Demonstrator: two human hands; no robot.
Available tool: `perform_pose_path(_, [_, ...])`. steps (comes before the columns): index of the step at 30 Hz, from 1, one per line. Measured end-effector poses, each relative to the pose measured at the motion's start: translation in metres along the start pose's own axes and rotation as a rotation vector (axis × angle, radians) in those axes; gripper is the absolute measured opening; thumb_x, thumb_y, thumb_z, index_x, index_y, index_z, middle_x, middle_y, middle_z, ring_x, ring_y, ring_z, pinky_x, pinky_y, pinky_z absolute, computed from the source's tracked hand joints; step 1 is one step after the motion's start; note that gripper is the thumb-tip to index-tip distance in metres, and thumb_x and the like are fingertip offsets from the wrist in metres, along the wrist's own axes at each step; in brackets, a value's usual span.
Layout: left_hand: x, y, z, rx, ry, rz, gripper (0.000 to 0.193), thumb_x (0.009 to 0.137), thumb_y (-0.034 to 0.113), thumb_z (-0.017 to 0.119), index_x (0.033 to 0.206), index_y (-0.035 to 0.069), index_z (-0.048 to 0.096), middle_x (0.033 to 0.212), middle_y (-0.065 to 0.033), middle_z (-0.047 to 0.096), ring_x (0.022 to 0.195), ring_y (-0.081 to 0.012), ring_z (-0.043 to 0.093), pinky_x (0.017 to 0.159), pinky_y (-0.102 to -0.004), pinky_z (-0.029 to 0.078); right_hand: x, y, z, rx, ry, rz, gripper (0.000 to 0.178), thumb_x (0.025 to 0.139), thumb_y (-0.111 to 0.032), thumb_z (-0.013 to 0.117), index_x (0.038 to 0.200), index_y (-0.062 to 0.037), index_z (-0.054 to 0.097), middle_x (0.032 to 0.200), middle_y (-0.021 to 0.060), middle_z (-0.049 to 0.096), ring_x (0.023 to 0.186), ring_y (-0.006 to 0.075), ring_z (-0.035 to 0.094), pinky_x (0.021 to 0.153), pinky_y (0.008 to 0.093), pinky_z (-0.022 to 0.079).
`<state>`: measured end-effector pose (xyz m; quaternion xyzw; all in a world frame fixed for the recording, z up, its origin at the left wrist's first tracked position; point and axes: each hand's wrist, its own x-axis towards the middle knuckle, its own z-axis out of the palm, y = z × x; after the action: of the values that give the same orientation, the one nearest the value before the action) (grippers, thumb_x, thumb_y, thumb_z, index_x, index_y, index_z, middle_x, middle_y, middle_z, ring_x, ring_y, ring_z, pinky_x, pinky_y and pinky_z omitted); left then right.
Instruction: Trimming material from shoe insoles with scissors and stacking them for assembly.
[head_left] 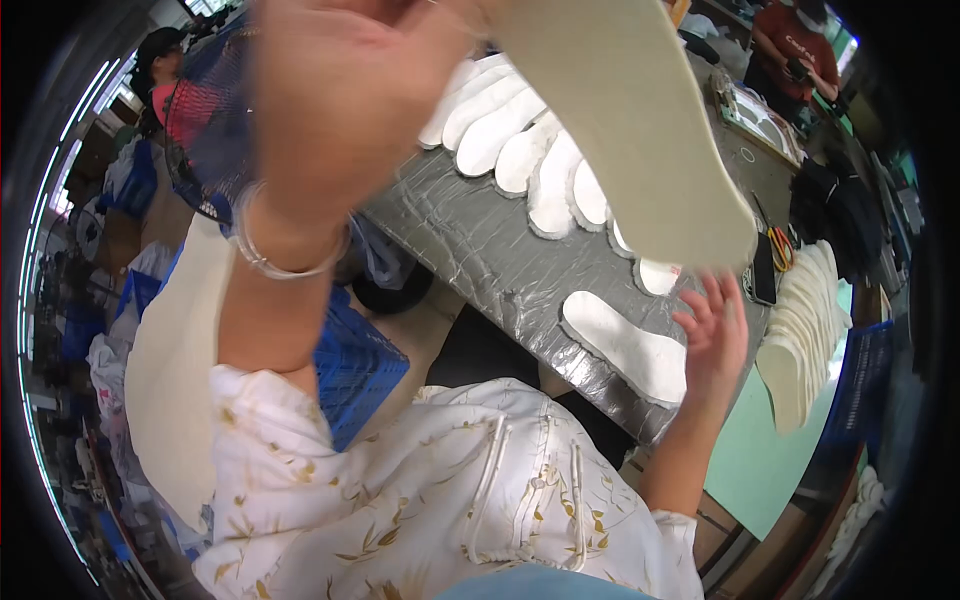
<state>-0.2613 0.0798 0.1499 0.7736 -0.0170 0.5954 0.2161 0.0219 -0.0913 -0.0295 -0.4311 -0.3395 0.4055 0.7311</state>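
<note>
My left hand, smeared by motion and with a bangle on its wrist, is raised at the upper left, close to the view. Its fingers close on the edge of a large cream insole, which hangs down to the right over the table; the grip itself lies at the top rim. Just below the insole's lower end is my right hand, fingers apart and holding nothing that I can see. Beside it a white insole with a ragged edge lies on the silver-covered table. Several more white insoles overlap in a row behind.
Right of the table, a stack of cream insoles rests on a green sheet. Orange-handled scissors lie near it. A blue crate stands left of the table, below a fan. Two people work farther back.
</note>
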Motion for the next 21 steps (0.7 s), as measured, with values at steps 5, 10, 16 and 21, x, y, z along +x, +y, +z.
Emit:
perform_pose_path(5, [-0.039,-0.013,0.032,-0.099,0.057,-0.434,0.01,0.09,-0.001,0.064,0.099,-0.003,0.061,0.105,-0.0062,0.06,0.078,-0.0062,0.057,0.067,-0.0191,0.047,-0.025,0.001,-0.047,0.172,-0.006,-0.057,0.025,0.095,-0.011,0.054,0.114,0.0048,0.056,0.098,0.0125,0.066,0.086,0.0193,0.065,0.07,0.0322,0.054])
perform_pose_path(10, [-0.086,-0.03,0.029,0.129,0.105,-0.646,0.01,0.09,0.005,0.065,0.099,0.0,0.067,0.092,-0.0042,0.067,0.071,-0.0045,0.057,0.06,-0.019,0.048,-0.046,0.018,-0.058,-0.114,0.137,-0.099,0.01,0.089,-0.002,0.059,0.097,0.0046,0.061,0.093,0.0105,0.064,0.083,0.0159,0.062,0.079,0.0301,0.051])
perform_pose_path(16, [-0.156,-0.058,0.032,-0.152,0.535,-0.701,0.021,0.094,0.01,0.06,0.11,-0.003,0.058,0.105,-0.0145,0.066,0.08,-0.0156,0.067,0.065,-0.0251,0.055,-0.044,-0.055,-0.098,-0.678,0.175,-0.509,0.016,0.091,-0.005,0.059,0.1,0.0066,0.062,0.098,0.0099,0.064,0.09,0.0161,0.058,0.084,0.0275,0.044])
perform_pose_path(21, [-0.333,-0.147,-0.044,0.298,1.312,-0.945,0.019,0.09,0.004,0.056,0.108,-0.001,0.054,0.091,-0.0104,0.063,0.07,-0.0151,0.064,0.058,-0.0245,0.052,-0.056,-0.148,-0.158,-0.784,0.588,-0.707,0.026,0.098,-0.009,0.054,0.115,0.0089,0.059,0.112,0.0158,0.062,0.103,0.0209,0.057,0.094,0.0322,0.045])
